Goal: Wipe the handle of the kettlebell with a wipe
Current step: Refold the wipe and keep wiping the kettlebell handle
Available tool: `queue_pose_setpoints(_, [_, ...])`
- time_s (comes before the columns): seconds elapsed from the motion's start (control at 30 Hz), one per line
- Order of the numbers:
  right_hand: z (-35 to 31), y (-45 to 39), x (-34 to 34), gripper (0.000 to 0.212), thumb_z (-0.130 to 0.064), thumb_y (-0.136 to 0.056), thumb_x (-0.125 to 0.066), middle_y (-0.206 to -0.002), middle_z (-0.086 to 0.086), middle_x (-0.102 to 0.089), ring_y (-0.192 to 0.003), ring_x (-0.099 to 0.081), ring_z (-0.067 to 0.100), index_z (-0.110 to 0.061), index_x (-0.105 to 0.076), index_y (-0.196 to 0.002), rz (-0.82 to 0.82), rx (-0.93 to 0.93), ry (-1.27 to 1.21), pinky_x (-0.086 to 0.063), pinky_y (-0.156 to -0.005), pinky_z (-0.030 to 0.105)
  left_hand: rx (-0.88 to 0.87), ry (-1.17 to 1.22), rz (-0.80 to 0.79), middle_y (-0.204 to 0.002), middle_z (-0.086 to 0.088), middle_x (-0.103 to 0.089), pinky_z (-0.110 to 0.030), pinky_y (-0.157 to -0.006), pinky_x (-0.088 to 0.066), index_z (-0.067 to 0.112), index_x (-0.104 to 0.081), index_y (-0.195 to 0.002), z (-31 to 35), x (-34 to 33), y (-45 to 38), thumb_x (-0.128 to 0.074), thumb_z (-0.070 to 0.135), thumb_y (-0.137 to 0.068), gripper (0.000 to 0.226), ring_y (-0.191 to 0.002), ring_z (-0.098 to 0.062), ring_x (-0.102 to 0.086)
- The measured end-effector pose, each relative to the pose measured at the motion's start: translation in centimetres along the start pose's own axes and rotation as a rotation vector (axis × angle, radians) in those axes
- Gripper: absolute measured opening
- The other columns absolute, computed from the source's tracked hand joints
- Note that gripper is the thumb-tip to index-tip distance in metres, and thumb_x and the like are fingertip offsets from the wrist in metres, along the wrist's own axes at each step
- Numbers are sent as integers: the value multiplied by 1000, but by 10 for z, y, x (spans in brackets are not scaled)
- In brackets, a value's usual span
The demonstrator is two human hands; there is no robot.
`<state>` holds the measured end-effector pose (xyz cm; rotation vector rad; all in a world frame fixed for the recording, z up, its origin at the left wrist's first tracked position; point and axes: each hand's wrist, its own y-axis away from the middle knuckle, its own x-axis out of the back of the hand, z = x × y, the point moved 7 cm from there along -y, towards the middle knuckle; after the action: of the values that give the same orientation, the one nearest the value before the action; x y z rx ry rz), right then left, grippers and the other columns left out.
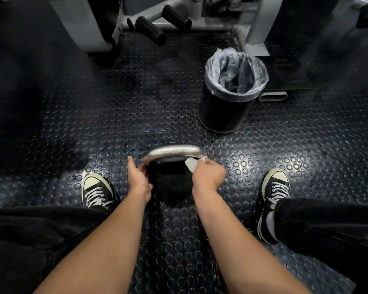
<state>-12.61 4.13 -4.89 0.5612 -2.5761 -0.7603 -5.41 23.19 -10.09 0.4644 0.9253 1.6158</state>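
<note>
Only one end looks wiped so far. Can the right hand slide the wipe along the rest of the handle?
Probably yes: the right hand holds the wipe at the handle's right end, and the top is bare; the left hand only touches the far end.

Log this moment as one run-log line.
stage: wiping | right hand: holds wipe at right end of kettlebell handle | left hand: steadies handle's left end | bin: beyond

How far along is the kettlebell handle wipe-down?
Done: the wipe is out and gripped in the right hand. In hand: it sits at the right end of the kettlebell handle, while the left hand steadies the left end. Left: the handle's remaining length, then probably the lined bin.
</note>
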Motion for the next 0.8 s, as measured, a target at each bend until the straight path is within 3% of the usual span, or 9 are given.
queue_pose_setpoints(0.1, [1,1,2,22,-4,-94,-57,-108,1,-68,-82,-60,11,-5,-72,-111,-9,11,16,-42,-57,11,1,9,-9,-136,-14,-64,-46,-102,-43,10,-60,-139,1,0,0,-26,71,-100,79,-130,-31,-57])
queue_pose_setpoints(0.2, [2,2,2,14,-2,-92,-57,-87,-2,-65,-70,-58,10,-3,-71,-93,-25,-32,14,-41,-49,10,-6,29,-5,-135,-14,-64,-44,-95,-44,10,-60,-138,2,0,1,-28,71,-100,79,-123,-29,-60])
queue_pose_setpoints(0.27, [-1,-2,5,23,-2,-91,-59,-80,-2,-66,-67,-60,8,-16,-68,-75,-7,-20,-30,-41,-47,12,-4,38,7,-134,-12,-64,-43,-93,-47,11,-59,-138,2,1,0,-29,71,-100,78,-113,-25,-62])
queue_pose_setpoints(0.33, [-1,-1,7,18,-4,-90,-60,-85,1,-70,-72,-63,9,-15,-71,-80,5,-6,-36,-42,-49,13,2,42,10,-135,-11,-64,-45,-95,-46,11,-58,-140,2,2,0,-29,72,-99,78,-108,-22,-62])
queue_pose_setpoints(0.43, [8,-1,3,13,-6,-88,-64,-100,4,-68,-80,-64,12,-15,-69,-97,1,-43,-65,-41,-52,13,5,31,3,-136,-11,-64,-44,-95,-46,11,-58,-141,2,1,1,-29,72,-98,80,-118,-25,-61])
queue_pose_setpoints(0.53, [11,-8,-2,17,-2,-86,-65,-98,7,-65,-76,-61,11,-16,-57,-90,-22,-113,-160,-42,-55,16,8,26,9,-133,-10,-64,-41,-85,-48,11,-58,-140,3,1,1,-29,72,-99,79,-117,-25,-61])
queue_pose_setpoints(0.67, [25,-12,-2,22,0,-85,-66,-92,9,-68,-81,-67,21,-18,-53,-88,-56,-178,-210,-56,-71,30,15,34,5,-138,-10,-61,-46,-101,-46,11,-56,-143,2,2,-1,-28,73,-98,81,-125,-27,-57])
queue_pose_setpoints(0.8, [31,-9,-11,26,2,-87,-66,-86,5,-61,-78,-58,17,-17,-50,-80,-106,-234,-302,-46,-72,25,14,40,4,-137,-12,-61,-45,-95,-47,10,-56,-142,1,1,-2,-28,72,-99,81,-122,-27,-58])
